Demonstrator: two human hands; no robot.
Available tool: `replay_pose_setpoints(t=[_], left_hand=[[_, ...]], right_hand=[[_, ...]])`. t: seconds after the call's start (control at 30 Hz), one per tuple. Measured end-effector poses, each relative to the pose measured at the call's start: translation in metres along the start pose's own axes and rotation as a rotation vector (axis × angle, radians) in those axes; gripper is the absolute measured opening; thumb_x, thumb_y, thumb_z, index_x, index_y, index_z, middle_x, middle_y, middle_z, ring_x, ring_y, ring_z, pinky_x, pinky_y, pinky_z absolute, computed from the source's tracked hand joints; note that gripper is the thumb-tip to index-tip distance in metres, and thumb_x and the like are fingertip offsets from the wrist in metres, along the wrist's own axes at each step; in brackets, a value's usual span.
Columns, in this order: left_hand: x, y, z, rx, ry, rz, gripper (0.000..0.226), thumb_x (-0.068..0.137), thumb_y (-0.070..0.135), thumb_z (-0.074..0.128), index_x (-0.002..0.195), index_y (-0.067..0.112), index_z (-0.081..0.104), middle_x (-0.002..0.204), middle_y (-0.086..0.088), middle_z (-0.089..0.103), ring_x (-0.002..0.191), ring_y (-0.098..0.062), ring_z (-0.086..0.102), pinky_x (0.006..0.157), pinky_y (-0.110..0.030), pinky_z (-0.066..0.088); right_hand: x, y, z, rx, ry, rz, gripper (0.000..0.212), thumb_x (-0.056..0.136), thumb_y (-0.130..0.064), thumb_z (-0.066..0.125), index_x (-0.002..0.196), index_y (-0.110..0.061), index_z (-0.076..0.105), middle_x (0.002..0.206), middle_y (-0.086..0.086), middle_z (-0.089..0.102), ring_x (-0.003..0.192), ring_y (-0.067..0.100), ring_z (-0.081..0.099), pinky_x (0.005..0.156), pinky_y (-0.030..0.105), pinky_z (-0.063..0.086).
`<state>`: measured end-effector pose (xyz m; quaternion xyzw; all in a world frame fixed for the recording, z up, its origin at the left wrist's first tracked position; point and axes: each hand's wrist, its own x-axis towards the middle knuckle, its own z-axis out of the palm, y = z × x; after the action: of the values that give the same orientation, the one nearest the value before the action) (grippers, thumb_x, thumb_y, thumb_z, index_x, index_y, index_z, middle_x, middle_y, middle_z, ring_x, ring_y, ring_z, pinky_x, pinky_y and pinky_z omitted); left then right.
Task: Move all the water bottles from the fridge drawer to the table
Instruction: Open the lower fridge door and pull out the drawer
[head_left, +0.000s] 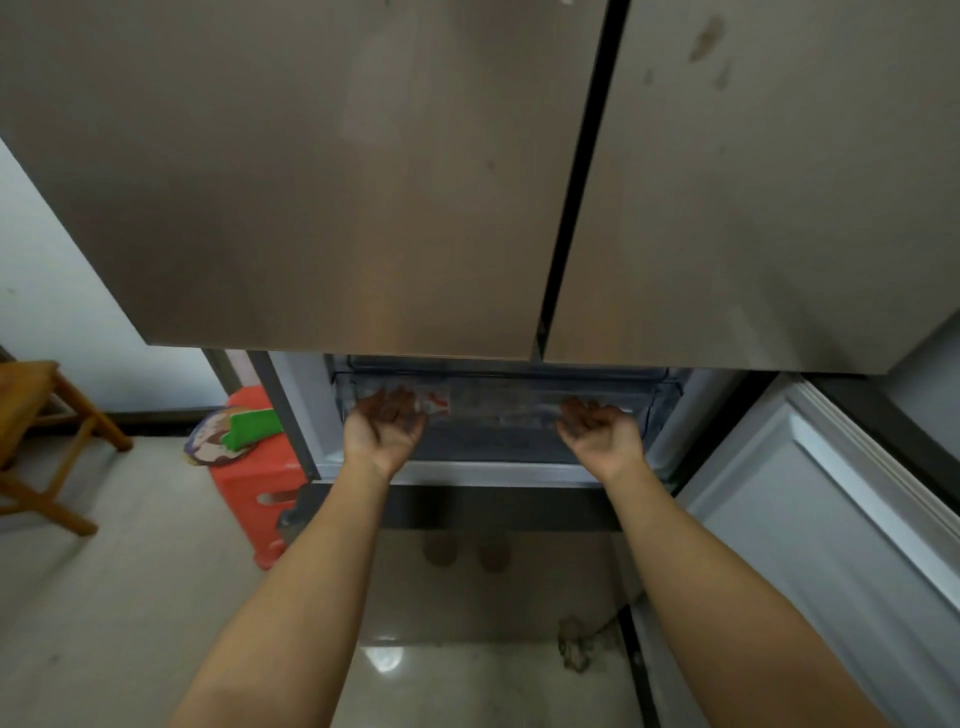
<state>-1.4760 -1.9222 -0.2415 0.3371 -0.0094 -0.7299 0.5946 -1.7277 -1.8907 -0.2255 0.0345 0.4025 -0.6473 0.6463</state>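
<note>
Head-camera view looking down at the lower part of a fridge. At far left a wooden chair (36, 415) stands on the floor, and beside it a red plastic stool (249, 488) sits against the fridge.

The left hand (384, 421) reaches forward palm up, fingers loosely spread, with the tips at the front of the fridge drawer (498, 410). The drawer is frosted, clear plastic, set back in the opened lower compartment. Behind its front a red and white patch probably marks the water bottles (436, 402), too blurred to count. The right hand (597, 426) mirrors the left, palm up and holding nothing. Whether the fingers hook the drawer's lip cannot be told. At right the lower fridge door (831, 519) stands open.

No bench is in view. The task looks barely begun: the bottles seem to be all inside, none in hand.
</note>
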Motion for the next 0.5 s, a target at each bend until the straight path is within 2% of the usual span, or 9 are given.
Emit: replay_pose_setpoints(t=[0.17,0.3,0.37,0.43,0.5], left_hand=[[-0.015,-0.008,-0.014,-0.014,0.005,-0.002,0.023,0.095,0.018,0.033,0.086,0.015,0.054,0.098,-0.006,0.061,0.093,-0.02,0.057,0.101,-0.039,0.036],[-0.033,-0.014,-0.024,-0.016,0.004,-0.001,0.023,0.094,0.017,0.033,0.085,0.014,0.055,0.11,-0.008,0.059,0.106,-0.021,0.052,0.095,-0.038,0.036],[-0.044,-0.017,-0.029,-0.022,0.004,0.002,0.02,0.094,0.015,0.036,0.083,0.014,0.054,0.118,-0.009,0.056,0.1,-0.022,0.055,0.093,-0.038,0.038],[-0.055,-0.02,-0.033,-0.022,0.009,0.006,0.02,0.094,0.014,0.037,0.081,0.013,0.053,0.125,-0.009,0.053,0.098,-0.022,0.055,0.094,-0.038,0.038],[-0.067,-0.024,-0.039,-0.025,0.019,0.004,0.019,0.094,0.012,0.037,0.082,0.012,0.052,0.131,-0.011,0.048,0.109,-0.023,0.052,0.097,-0.038,0.035]], right_hand=[[-0.014,0.005,-0.016,0.032,0.026,-0.009,0.056,0.084,0.01,0.02,0.137,-0.005,0.034,0.141,0.018,0.041,0.13,0.031,0.04,0.107,0.045,0.029],[-0.028,0.011,-0.028,0.037,0.045,-0.019,0.061,0.08,0.012,0.02,0.137,-0.005,0.034,0.143,0.016,0.039,0.133,0.031,0.037,0.11,0.044,0.028],[-0.036,0.014,-0.034,0.037,0.052,-0.033,0.067,0.076,0.015,0.02,0.14,-0.004,0.03,0.146,0.017,0.035,0.134,0.032,0.035,0.11,0.044,0.028],[-0.041,0.017,-0.042,0.02,0.065,-0.052,0.065,0.081,0.014,0.016,0.143,-0.005,0.024,0.147,0.018,0.032,0.134,0.033,0.035,0.109,0.044,0.028],[-0.047,0.02,-0.05,-0.014,0.085,-0.07,0.063,0.084,0.013,0.013,0.144,-0.005,0.021,0.148,0.018,0.031,0.134,0.033,0.034,0.11,0.044,0.027]])
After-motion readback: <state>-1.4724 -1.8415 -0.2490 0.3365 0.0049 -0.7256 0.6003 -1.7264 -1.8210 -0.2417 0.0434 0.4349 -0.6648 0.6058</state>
